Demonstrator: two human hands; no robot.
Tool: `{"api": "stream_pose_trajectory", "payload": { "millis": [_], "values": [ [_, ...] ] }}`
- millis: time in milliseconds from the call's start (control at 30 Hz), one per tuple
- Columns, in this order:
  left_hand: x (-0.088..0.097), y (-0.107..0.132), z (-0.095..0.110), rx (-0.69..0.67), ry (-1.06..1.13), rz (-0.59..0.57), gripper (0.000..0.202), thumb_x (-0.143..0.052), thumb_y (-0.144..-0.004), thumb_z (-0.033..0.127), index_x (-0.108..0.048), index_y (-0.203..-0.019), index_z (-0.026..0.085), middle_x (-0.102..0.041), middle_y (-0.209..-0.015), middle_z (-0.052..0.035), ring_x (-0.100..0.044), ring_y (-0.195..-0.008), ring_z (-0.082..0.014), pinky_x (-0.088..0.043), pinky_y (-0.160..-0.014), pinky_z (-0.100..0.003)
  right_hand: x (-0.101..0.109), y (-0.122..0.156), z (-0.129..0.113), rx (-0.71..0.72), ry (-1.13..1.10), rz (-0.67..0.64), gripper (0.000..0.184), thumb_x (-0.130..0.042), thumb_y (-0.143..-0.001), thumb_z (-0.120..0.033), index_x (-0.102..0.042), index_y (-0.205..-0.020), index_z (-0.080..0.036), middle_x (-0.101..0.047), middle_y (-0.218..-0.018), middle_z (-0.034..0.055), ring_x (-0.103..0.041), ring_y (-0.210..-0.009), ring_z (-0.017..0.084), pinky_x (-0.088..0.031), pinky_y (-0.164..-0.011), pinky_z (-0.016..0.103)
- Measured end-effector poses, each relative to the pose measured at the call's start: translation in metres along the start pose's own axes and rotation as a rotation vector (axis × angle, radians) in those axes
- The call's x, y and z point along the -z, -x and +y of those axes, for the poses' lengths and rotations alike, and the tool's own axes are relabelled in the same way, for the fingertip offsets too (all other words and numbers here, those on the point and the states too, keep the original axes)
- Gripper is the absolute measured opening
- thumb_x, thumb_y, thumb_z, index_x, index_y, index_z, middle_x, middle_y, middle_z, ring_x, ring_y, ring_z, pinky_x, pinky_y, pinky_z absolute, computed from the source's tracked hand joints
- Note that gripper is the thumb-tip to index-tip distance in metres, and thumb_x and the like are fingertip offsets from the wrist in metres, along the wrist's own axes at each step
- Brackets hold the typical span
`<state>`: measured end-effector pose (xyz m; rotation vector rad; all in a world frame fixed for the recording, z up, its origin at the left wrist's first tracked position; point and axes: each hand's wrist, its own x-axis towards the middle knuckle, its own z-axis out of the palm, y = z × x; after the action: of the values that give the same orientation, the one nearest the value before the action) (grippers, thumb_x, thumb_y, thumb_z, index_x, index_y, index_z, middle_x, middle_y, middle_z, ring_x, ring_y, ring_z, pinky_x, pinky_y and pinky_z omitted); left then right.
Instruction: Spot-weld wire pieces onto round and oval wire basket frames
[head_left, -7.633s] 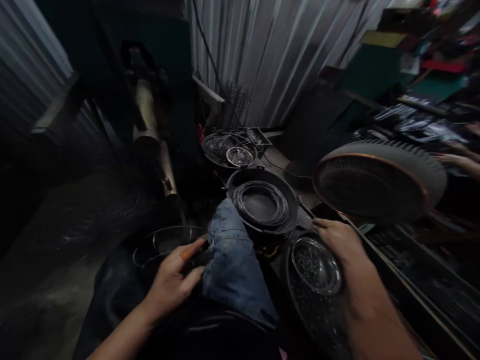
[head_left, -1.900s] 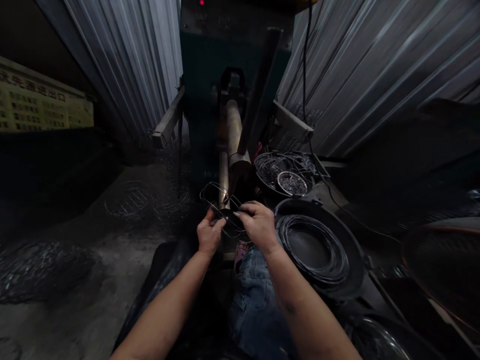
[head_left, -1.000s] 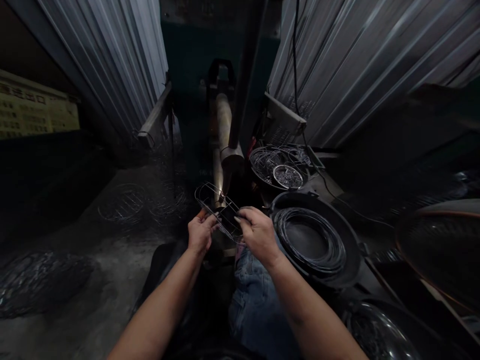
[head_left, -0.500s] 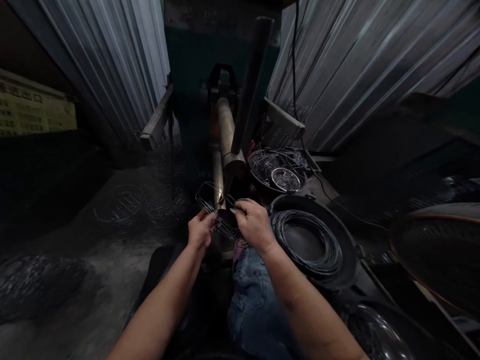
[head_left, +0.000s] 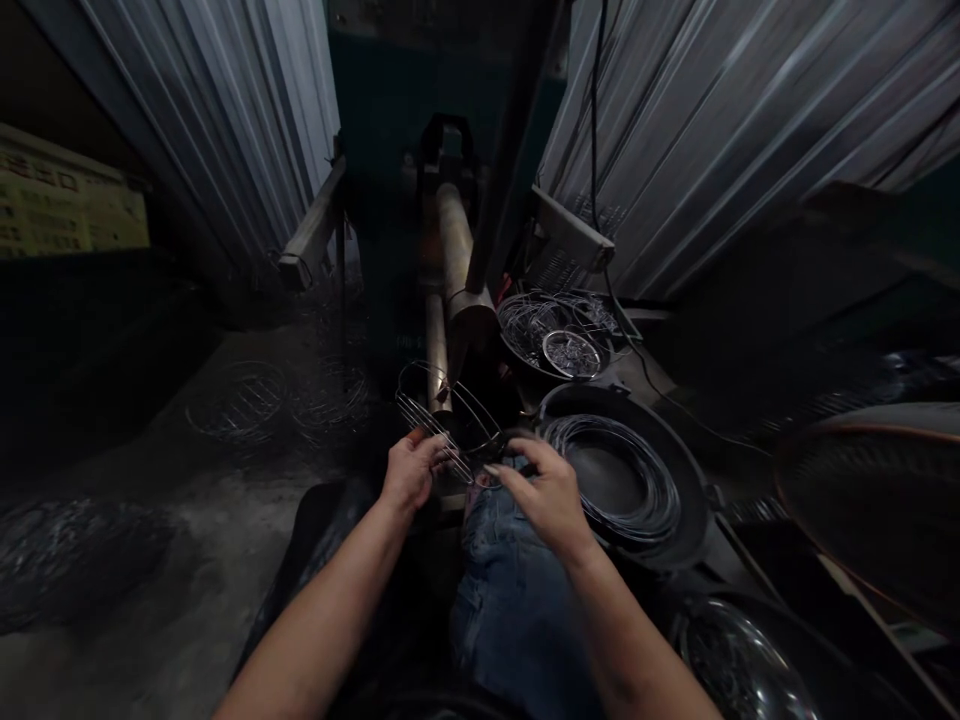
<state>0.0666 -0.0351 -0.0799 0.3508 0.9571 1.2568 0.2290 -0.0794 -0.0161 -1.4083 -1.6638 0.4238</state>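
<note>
My left hand [head_left: 411, 472] pinches the near rim of a round wire grille [head_left: 448, 417], which is tilted up in front of the welding machine's horizontal metal arm [head_left: 450, 250]. My right hand [head_left: 546, 492] hovers just right of the grille above my jeans-clad knee [head_left: 502, 590]. Its fingers are curled, and I cannot see whether they still touch the wire. A dark round pan [head_left: 679, 470] holding coiled wire rings [head_left: 611, 480] lies directly right of that hand.
A second tray of loose wire parts [head_left: 551, 330] sits behind the pan. Finished wire grilles [head_left: 244, 400] lie on the concrete floor at left. A large fan guard [head_left: 877, 510] juts in at right. Corrugated metal walls [head_left: 225, 120] close in on both sides.
My right hand has drawn back from the grille toward the pan of rings. The left hand keeps its hold, and the grille has tipped up slightly.
</note>
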Motion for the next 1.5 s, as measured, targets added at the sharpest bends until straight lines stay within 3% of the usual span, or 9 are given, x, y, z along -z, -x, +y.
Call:
{"api": "stream_pose_trajectory", "payload": {
  "millis": [433, 767, 833, 933, 1000, 1067, 1167, 1300, 1500],
  "values": [
    [-0.006, -0.006, 0.023, 0.185, 0.058, 0.12, 0.004, -0.063, -0.078, 0.013, -0.06, -0.079, 0.009, -0.064, -0.064, -0.008, -0.065, -0.057, -0.0183, -0.052, -0.052, -0.027, -0.021, -0.039, -0.022, 0.105, 0.01, -0.054, 0.018, -0.05, -0.081, -0.012, -0.063, -0.071, -0.02, -0.065, -0.073, 0.0039, -0.06, -0.071, 0.017, -0.046, -0.068, 0.027],
    [-0.007, -0.01, 0.026, 0.21, 0.042, 0.112, 0.012, -0.055, -0.085, 0.02, -0.06, -0.081, 0.01, -0.062, -0.061, -0.0061, -0.062, -0.053, -0.0145, -0.05, -0.05, -0.023, -0.029, -0.057, -0.036, 0.071, 0.164, -0.08, 0.018, -0.051, -0.08, -0.01, -0.065, -0.073, -0.018, -0.068, -0.076, 0.0065, -0.063, -0.073, 0.02, -0.046, -0.07, 0.031],
    [0.002, -0.004, 0.021, 0.129, -0.108, 0.141, 0.021, -0.057, -0.085, 0.03, -0.061, -0.087, 0.01, -0.061, -0.064, -0.007, -0.063, -0.056, -0.0169, -0.05, -0.051, -0.026, -0.025, -0.05, -0.034, 0.083, 0.095, -0.039, 0.015, -0.052, -0.082, -0.014, -0.066, -0.078, -0.018, -0.07, -0.085, 0.0078, -0.064, -0.082, 0.021, -0.048, -0.076, 0.032],
    [0.023, 0.007, 0.011, -0.336, -0.547, 0.216, 0.042, -0.065, -0.078, 0.04, -0.062, -0.109, 0.012, -0.066, -0.09, -0.0121, -0.066, -0.081, -0.0239, -0.054, -0.071, -0.036, -0.013, -0.026, -0.018, 0.018, -0.055, 0.033, 0.008, -0.06, -0.081, -0.024, -0.066, -0.084, -0.019, -0.067, -0.113, 0.0102, -0.063, -0.097, 0.022, -0.051, -0.076, 0.031],
    [0.036, 0.012, 0.004, -0.711, -0.848, 0.132, 0.052, -0.072, -0.071, 0.036, -0.061, -0.119, 0.019, -0.063, -0.116, -0.0124, -0.059, -0.109, -0.0283, -0.047, -0.095, -0.043, -0.008, -0.005, -0.001, -0.079, -0.123, 0.013, 0.014, -0.067, -0.077, -0.03, -0.067, -0.086, -0.019, -0.066, -0.116, 0.0104, -0.063, -0.098, 0.023, -0.052, -0.072, 0.03],
    [0.042, 0.012, -0.001, -0.913, -1.042, -0.041, 0.057, -0.076, -0.067, 0.032, -0.062, -0.122, 0.024, -0.056, -0.131, -0.0103, -0.047, -0.126, -0.0311, -0.033, -0.109, -0.046, -0.006, 0.014, 0.015, -0.155, -0.175, -0.04, 0.017, -0.067, -0.077, -0.03, -0.068, -0.09, -0.019, -0.07, -0.102, 0.0085, -0.065, -0.09, 0.022, -0.053, -0.072, 0.031],
    [0.038, 0.007, -0.005, -0.942, -1.088, -0.139, 0.06, -0.077, -0.064, 0.028, -0.063, -0.122, 0.027, -0.056, -0.132, -0.009, -0.043, -0.13, -0.0329, -0.025, -0.114, -0.046, -0.009, 0.028, 0.023, -0.158, -0.226, -0.029, 0.013, -0.06, -0.081, -0.025, -0.07, -0.088, -0.02, -0.07, -0.087, 0.0056, -0.065, -0.082, 0.019, -0.052, -0.077, 0.033],
    [0.023, 0.009, -0.004, -0.786, -0.939, -0.13, 0.058, -0.079, -0.061, 0.025, -0.065, -0.118, 0.028, -0.059, -0.128, -0.0069, -0.043, -0.129, -0.0322, -0.027, -0.114, -0.044, -0.008, 0.021, 0.006, -0.066, -0.212, 0.041, 0.012, -0.057, -0.082, -0.019, -0.07, -0.081, -0.021, -0.07, -0.088, 0.0053, -0.065, -0.084, 0.019, -0.053, -0.077, 0.031],
    [0.014, 0.017, 0.001, -0.661, -0.679, -0.023, 0.066, -0.085, -0.051, 0.019, -0.066, -0.114, 0.025, -0.058, -0.127, -0.0071, -0.049, -0.124, -0.0298, -0.032, -0.111, -0.038, -0.009, -0.011, -0.025, 0.087, -0.091, -0.061, 0.02, -0.052, -0.081, -0.011, -0.07, -0.08, -0.02, -0.07, -0.087, 0.0067, -0.066, -0.081, 0.018, -0.051, -0.075, 0.028]
  ]
}}
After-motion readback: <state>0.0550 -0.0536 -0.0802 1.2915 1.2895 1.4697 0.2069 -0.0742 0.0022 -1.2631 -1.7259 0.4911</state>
